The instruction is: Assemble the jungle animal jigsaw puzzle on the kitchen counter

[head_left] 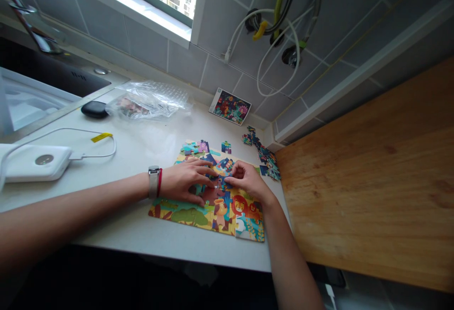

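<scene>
A colourful jigsaw puzzle [193,216] with cartoon animals lies on the white counter, loose dark pieces resting on top of it. Spread over its left middle is my left hand [189,180], palm down with fingers stretched apart on the pieces. My right hand [247,181] pinches a dark blue puzzle piece [227,182] between thumb and forefinger, at the middle of the puzzle. One loose piece [226,147] sits just beyond the top edge. A pile of dark pieces [267,158] runs along the right side, and a few teal and purple ones [196,147] overlap the upper left.
A picture card [230,106] leans against the tiled wall. Clear plastic packaging [152,101], a black oval object [94,109] and a white device [39,162] with a cable are on the left, near the sink [53,68]. A wooden panel [369,172] borders the right.
</scene>
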The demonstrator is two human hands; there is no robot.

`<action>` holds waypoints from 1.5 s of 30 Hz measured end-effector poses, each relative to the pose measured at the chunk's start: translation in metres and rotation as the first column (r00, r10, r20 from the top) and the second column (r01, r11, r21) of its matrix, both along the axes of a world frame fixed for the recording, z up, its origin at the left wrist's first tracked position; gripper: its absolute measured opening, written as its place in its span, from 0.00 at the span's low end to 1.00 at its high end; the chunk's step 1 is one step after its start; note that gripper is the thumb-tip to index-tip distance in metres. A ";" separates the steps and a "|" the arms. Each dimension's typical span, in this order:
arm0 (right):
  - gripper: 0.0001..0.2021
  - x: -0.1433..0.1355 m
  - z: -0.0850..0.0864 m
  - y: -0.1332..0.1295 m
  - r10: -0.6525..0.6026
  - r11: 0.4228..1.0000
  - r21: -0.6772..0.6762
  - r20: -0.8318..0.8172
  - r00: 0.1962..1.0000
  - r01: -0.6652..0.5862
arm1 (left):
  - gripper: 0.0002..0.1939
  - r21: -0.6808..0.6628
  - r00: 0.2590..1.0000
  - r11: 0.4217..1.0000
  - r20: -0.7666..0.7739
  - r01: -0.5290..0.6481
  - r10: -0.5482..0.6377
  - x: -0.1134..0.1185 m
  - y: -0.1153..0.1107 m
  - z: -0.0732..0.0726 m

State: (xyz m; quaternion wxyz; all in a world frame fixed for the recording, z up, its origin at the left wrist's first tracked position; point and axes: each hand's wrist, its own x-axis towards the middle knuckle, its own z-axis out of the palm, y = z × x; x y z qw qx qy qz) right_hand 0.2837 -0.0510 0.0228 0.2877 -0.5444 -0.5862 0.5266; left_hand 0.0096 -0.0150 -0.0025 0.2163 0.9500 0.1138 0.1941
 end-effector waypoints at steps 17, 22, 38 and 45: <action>0.12 0.001 0.003 -0.002 0.056 0.966 0.211 0.390 0.919 -0.148 | 0.26 -0.044 0.999 0.999 0.054 0.001 0.001 0.000 0.000 -0.001; 0.12 -0.001 0.000 -0.001 0.054 0.957 0.243 0.385 0.921 -0.158 | 0.27 -0.038 0.998 0.999 0.059 0.009 -0.006 0.000 0.000 -0.002; 0.11 0.001 -0.005 0.000 0.064 0.958 0.234 0.386 0.920 -0.165 | 0.27 -0.031 0.998 1.000 0.055 0.006 -0.004 0.000 0.000 -0.002; 0.12 0.001 -0.004 0.000 0.055 0.959 0.234 0.390 0.919 -0.157 | 0.27 -0.025 0.999 1.000 0.045 0.010 -0.009 -0.001 0.001 0.000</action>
